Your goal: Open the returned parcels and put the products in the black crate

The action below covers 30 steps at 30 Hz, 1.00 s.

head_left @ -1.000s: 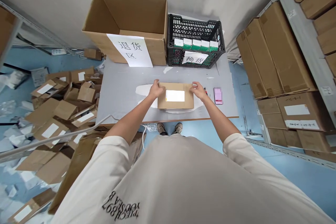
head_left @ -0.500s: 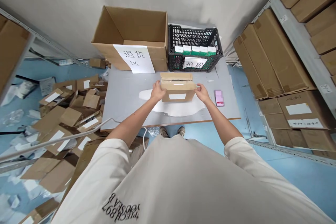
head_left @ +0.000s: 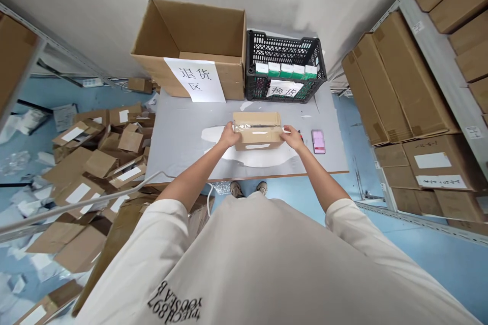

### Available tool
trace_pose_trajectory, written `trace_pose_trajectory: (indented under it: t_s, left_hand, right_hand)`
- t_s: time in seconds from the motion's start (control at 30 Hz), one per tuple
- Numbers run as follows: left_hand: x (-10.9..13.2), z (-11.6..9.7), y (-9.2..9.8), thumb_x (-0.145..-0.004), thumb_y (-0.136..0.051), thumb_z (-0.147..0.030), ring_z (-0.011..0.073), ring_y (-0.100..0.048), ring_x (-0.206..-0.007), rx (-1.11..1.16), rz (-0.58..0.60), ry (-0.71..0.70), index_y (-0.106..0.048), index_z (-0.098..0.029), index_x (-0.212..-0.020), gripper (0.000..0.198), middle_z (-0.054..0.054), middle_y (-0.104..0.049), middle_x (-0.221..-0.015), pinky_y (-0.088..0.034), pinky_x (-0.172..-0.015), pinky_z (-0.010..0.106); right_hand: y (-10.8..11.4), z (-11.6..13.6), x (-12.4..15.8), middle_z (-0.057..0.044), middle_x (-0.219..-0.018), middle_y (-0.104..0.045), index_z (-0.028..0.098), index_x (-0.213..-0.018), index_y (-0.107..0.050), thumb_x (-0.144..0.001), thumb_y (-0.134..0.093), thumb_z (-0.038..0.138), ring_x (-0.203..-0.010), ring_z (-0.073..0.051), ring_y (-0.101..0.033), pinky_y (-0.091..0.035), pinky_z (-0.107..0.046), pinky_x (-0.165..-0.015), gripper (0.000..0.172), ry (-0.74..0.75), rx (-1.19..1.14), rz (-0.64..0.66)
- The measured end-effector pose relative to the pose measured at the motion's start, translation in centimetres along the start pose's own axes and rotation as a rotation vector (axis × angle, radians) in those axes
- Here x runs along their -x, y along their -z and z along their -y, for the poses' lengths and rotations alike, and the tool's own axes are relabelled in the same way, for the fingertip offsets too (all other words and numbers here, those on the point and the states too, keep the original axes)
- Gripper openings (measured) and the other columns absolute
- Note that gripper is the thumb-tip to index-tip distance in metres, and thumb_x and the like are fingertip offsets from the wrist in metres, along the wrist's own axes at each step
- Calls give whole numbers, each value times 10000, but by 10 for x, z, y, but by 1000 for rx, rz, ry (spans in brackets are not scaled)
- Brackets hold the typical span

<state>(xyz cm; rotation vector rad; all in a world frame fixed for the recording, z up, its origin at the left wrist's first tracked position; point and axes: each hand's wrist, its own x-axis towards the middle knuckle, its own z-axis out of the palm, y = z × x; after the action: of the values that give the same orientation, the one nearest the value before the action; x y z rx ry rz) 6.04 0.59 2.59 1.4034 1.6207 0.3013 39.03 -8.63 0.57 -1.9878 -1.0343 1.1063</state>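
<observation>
Here we see the small cardboard box (head_left: 258, 132) in the middle of the frame, above the grey table (head_left: 179, 132), with a taped face turned up. The left hand (head_left: 230, 135) clasps its left end and the right hand (head_left: 292, 136) clasps its right end, with the fingers closed on the edges. We cannot tell if its lower edge touches the table. A white sheet (head_left: 267, 158) lies just below it. A pink packet (head_left: 318, 141) lies near the right hand. Behind, in the upper middle, stand a large open carton (head_left: 198, 30) and a black crate (head_left: 285, 51) side by side.
</observation>
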Motion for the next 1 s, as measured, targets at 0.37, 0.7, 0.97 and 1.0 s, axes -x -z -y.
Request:
trace_pose_trajectory:
  t_s: [0.37, 0.7, 0.97, 1.0]
  left_hand:
    - [-12, -19, -3, -805, -778, -191, 340, -741, -1395, 478, 3, 28, -513, -225, -1674, 910, 147, -783, -1474, -561, -1219, 460]
    - [-3, -25, 15, -925, -703, -257, 286, -688, -1459, 364, 22, -144, -367, -219, -1818, 955, 155, -685, -1630, -554, -1220, 408]
    - [10, 4, 3, -1084, -571, -600, 297, -790, -1165, 182, 70, 18, -576, -254, -1642, 656, 154, -755, -1489, -632, -1003, 423]
    - [10, 6, 1, -1081, -566, -622, 311, -788, -1174, 154, 93, 35, -592, -254, -1617, 650, 163, -755, -1501, -635, -990, 431]
  right_hand:
    - [-7, 21, -21, -178, -1761, -588, 233, -1681, -572, -819, -857, 551, -1653, -365, -533, -390, -546, -1415, 962, 97, -225, 99]
    - [10, 24, -4, -162, -1645, -657, 265, -1618, -585, -932, -789, 711, -1551, -329, -600, -496, -516, -1324, 843, 224, -222, -30]
    - [2, -10, 12, -77, -1062, -788, 260, -1167, -671, -1037, -613, 744, -1050, -281, -773, -639, -449, -1049, 504, -63, -157, -132]
    - [2, -13, 13, -64, -986, -774, 260, -1099, -664, -1036, -616, 728, -988, -273, -767, -641, -437, -1017, 474, -89, -132, -131]
